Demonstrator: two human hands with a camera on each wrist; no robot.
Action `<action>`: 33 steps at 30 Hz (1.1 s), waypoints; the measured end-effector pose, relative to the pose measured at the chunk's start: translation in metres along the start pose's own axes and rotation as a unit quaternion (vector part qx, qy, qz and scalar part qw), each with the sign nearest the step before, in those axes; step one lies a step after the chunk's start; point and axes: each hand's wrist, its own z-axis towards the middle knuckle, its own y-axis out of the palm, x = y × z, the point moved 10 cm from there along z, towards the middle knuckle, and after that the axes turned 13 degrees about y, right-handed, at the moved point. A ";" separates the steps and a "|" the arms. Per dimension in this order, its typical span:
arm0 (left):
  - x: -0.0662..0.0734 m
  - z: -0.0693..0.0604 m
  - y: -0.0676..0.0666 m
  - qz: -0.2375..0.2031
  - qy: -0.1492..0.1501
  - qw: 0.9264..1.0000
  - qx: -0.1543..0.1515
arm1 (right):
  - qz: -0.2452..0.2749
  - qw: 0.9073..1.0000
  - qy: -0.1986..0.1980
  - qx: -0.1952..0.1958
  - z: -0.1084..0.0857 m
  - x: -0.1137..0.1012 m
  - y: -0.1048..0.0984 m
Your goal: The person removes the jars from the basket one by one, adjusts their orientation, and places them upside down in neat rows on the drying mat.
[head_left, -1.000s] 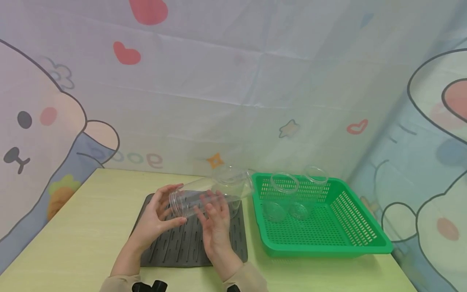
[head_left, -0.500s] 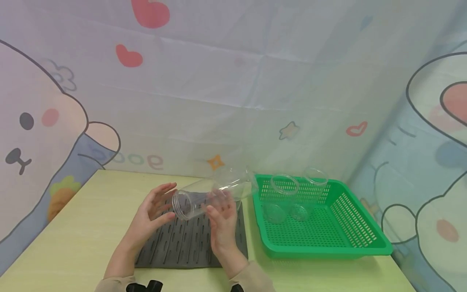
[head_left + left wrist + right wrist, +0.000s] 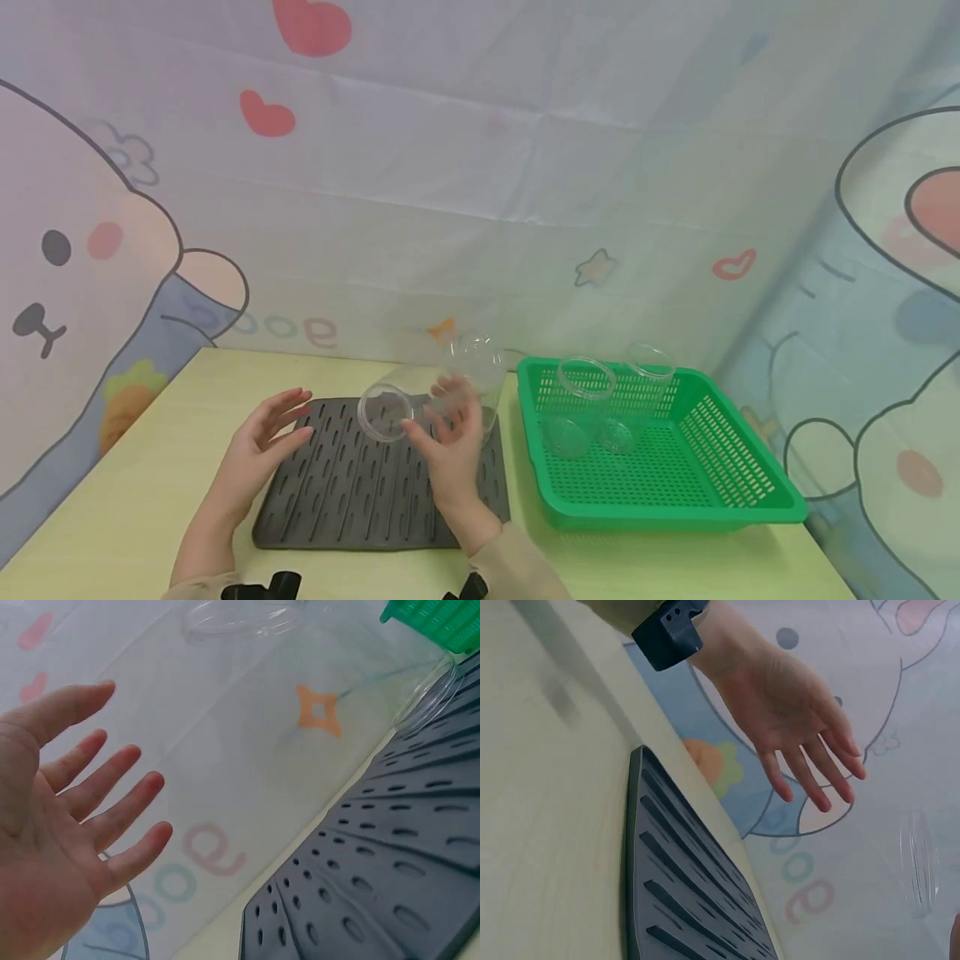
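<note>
A clear, see-through cup (image 3: 422, 385) lies tilted in the air above the grey ridged mat (image 3: 337, 500), its round end to the left. My right hand (image 3: 453, 454) holds it, thumb at the near side and fingers behind. To the left, my left hand (image 3: 251, 458) is apart from the cup, fingers spread and bent slightly; the left wrist view shows this hand (image 3: 82, 795) empty. Another clear cup (image 3: 491, 417) stands at the mat's back right, partly hidden behind the held one. In the right wrist view, a clear rim (image 3: 920, 862) shows at the right edge.
A green perforated basket (image 3: 675, 515) stands right of the mat, with two clear cups (image 3: 587, 379) (image 3: 651, 362) upright at its left side. Behind the pale table (image 3: 135, 500) hangs a printed cloth (image 3: 450, 167).
My left hand has let go of the cup and moved left, away from it. The right hand has closed round the cup, whose round end has turned more toward the camera.
</note>
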 end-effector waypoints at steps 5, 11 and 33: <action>-0.016 -0.006 -0.012 0.014 -0.030 0.999 0.005 | -0.048 0.999 0.014 0.016 0.004 0.007 0.004; -0.031 -0.011 -0.018 -0.011 -0.050 0.998 0.022 | -0.099 0.994 0.026 0.028 0.008 0.015 0.010; -0.075 -0.033 -0.036 -0.041 -0.108 0.988 0.100 | -0.224 0.970 0.088 0.040 0.021 0.059 0.019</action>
